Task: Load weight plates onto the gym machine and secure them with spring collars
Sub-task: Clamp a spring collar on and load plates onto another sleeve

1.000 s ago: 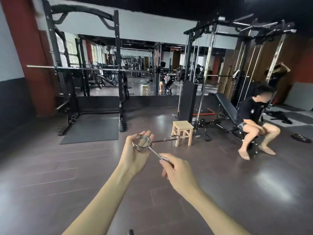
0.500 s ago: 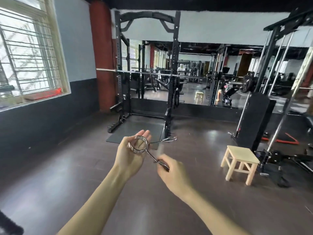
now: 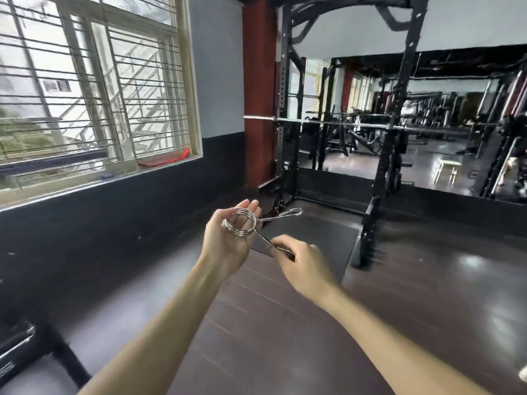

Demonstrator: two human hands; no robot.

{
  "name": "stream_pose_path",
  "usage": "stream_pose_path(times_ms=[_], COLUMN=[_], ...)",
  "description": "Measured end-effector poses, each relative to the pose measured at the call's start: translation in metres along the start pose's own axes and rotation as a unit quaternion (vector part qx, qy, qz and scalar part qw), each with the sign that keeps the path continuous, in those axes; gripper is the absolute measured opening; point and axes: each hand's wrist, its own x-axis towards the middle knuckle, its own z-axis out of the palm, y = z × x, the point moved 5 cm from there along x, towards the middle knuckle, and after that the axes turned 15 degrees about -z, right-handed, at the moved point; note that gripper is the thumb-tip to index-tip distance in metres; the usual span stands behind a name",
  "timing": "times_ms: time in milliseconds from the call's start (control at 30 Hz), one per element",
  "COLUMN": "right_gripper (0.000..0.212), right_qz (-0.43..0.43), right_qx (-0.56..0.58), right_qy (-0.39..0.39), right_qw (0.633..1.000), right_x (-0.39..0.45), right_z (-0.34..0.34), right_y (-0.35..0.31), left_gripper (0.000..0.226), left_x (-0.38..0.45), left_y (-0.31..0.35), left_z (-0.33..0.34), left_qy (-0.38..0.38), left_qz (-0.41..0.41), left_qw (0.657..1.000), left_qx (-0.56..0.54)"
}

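Observation:
A chrome spring collar (image 3: 240, 222) lies with its coil in the palm of my left hand (image 3: 228, 240), whose fingers curl loosely around it. One handle sticks out to the right, free in the air. My right hand (image 3: 301, 262) pinches the other handle, which runs down from the coil. Ahead stands a black power rack (image 3: 380, 155) with a bare steel barbell (image 3: 322, 124) resting across it at chest height. No weight plates are visible on the bar's near end.
A barred window (image 3: 94, 89) fills the left wall above a black lower wall. A red pillar (image 3: 258, 89) stands behind the rack. A wall mirror (image 3: 445, 115) reflects more machines and a wooden stool. A black machine frame (image 3: 34, 349) sits at lower left. A dark mat (image 3: 313, 238) lies under the rack.
The view has swung left: the seated person, cable machine and wooden stool have left the frame, and the window and rack are now nearer. Both hands keep the same hold on the collar.

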Motion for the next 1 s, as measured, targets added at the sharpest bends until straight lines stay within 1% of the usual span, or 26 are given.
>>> stream_pose_path(times_ms=[133,267,300,367,433,567,633,733,800,900,1000], right_gripper=[0.017,0.011,0.010,0.010,0.012,0.019,0.024,0.030,0.031,0.032,0.033], right_qz=[-0.038,-0.072,-0.078,-0.089,-0.101,-0.106,-0.109,-0.106,-0.106,-0.108,-0.111], right_qx=[0.033,0.115,0.138,0.193,0.236,0.282,0.302,0.331,0.348,0.368,0.394], right_qy=[-0.036,-0.058,-0.062,-0.079,-0.095,-0.112,-0.129,-0.169,-0.196,-0.211,-0.237], right_qw=[0.998,0.989,0.985,0.974,0.962,0.947,0.938,0.922,0.910,0.899,0.881], right_x=[0.103,0.212,0.238,0.284,0.324,0.409,0.454,0.521,0.564,0.627,0.686], right_z=[0.035,0.078,0.092,0.124,0.157,0.236,0.280,0.344,0.384,0.435,0.482], right_y=[0.057,0.089,0.095,0.101,0.105,0.120,0.126,0.125,0.120,0.112,0.107], left_gripper=[0.043,0.029,0.029,0.039,0.045,0.033,0.029,0.029,0.029,0.028,0.032], left_x=[0.081,0.143,0.155,0.173,0.191,0.226,0.244,0.270,0.285,0.309,0.335], left_y=[0.063,0.137,0.155,0.192,0.227,0.302,0.344,0.408,0.452,0.513,0.567], left_z=[-0.018,-0.041,-0.050,-0.073,-0.096,-0.147,-0.174,-0.211,-0.233,-0.260,-0.287], left_qy=[0.024,0.086,0.115,0.188,0.246,0.305,0.318,0.343,0.355,0.377,0.386], left_qz=[0.069,0.137,0.156,0.185,0.202,0.249,0.277,0.282,0.288,0.302,0.307], left_qw=[0.997,0.982,0.974,0.950,0.924,0.885,0.873,0.866,0.862,0.851,0.849], left_qx=[0.016,0.093,0.118,0.167,0.210,0.250,0.246,0.231,0.220,0.204,0.190])
